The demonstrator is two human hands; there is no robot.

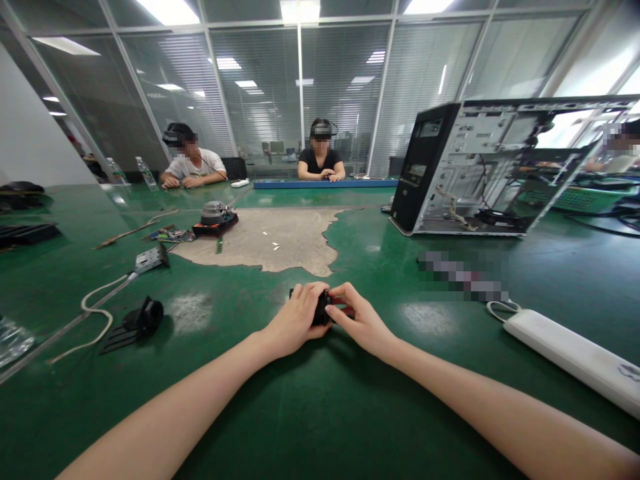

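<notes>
A small black block-like object point(321, 311) is between my hands, low over the green tabletop in the middle of the view. I cannot make out its kind, since my fingers cover much of it. My left hand point(300, 310) is wrapped over its top and left side, thumb underneath. On its right side, my right hand point(357, 319) is closed in a pinch, thumb and fingertips against the object. What the right fingertips grip there is too small to tell.
An opened computer case point(435, 160) stands at the right, above a white power strip point(565, 353). To the left lie a black bracket-like part point(143, 317), a metal piece with a cable point(151, 257) and a red-and-black part point(216, 222). Two people sit across the green table point(320, 413).
</notes>
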